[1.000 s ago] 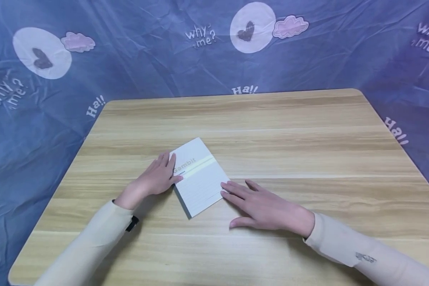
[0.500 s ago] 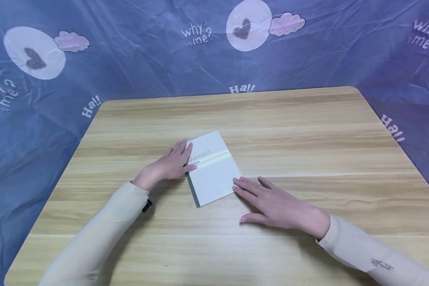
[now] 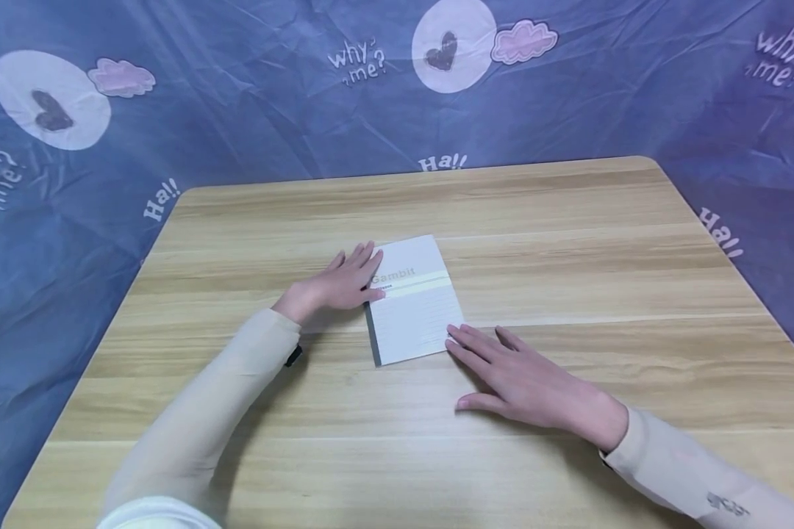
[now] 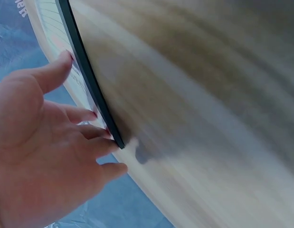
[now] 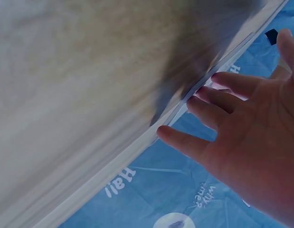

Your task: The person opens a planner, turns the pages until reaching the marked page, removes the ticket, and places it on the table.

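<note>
A pale notebook [image 3: 413,323] marked "Gambit" lies flat on the wooden table, slightly turned. Along its left side runs a dark spine [image 3: 373,338], seen close up as a dark green strip [image 4: 87,66] in the left wrist view. My left hand [image 3: 337,285] rests its fingertips and thumb on the notebook's left edge, fingers spread and fairly straight. At the lower right corner, the fingertips of my right hand [image 3: 529,386] touch the notebook, with the thumb held apart over the table. The right wrist view shows the right palm [image 5: 260,137] and extended fingers; the notebook there is seen nearly edge-on.
The wood-grain table [image 3: 271,220] has rounded far corners. Behind it and at both sides hangs a wrinkled blue cloth [image 3: 271,95] printed with circles, clouds and words. A small black piece [image 3: 294,356] shows beneath the left sleeve cuff.
The notebook has slid to the right and slightly away, turning clockwise so it lies straighter. Both hands have travelled with it, the left one farther. The head view has shifted slightly.
</note>
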`<state>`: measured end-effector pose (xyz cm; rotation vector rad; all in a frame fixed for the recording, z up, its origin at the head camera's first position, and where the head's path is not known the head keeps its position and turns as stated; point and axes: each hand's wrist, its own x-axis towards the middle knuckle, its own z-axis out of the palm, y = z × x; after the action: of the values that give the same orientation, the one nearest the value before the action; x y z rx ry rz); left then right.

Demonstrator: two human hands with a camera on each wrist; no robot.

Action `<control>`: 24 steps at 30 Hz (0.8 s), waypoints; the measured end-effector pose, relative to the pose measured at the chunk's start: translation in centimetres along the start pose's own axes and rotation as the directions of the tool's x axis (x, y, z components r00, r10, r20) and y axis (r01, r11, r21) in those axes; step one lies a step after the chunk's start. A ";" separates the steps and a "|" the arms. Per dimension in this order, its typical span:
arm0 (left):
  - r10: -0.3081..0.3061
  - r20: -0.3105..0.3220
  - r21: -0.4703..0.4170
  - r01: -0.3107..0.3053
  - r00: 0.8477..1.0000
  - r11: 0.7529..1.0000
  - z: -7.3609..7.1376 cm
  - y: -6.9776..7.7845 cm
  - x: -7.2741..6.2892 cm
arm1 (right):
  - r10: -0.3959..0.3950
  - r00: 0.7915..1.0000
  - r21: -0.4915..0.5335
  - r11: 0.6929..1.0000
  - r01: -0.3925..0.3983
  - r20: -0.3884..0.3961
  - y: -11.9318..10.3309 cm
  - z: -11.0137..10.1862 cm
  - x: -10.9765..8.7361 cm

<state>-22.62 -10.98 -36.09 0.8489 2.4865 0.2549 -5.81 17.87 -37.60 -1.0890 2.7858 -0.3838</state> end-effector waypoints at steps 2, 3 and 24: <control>0.014 0.007 0.006 -0.014 1.000 1.000 -0.2 0.0 0.5 | 0.004 1.000 -0.005 1.000 -0.004 -0.005 0.0 0.0 -0.1; 0.024 0.007 0.009 -0.024 1.000 1.000 -0.2 -0.1 0.8 | 0.007 1.000 -0.009 1.000 -0.007 -0.009 0.0 0.0 -0.1; 0.157 0.049 0.020 -0.158 0.986 0.987 -1.3 0.7 4.9 | 0.084 0.996 -0.060 0.995 -0.085 -0.028 0.0 -0.2 -1.4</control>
<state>-26.26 -7.44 -36.65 1.0513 2.3860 0.2566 -4.83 18.80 -37.40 -0.9811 2.8722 -0.3077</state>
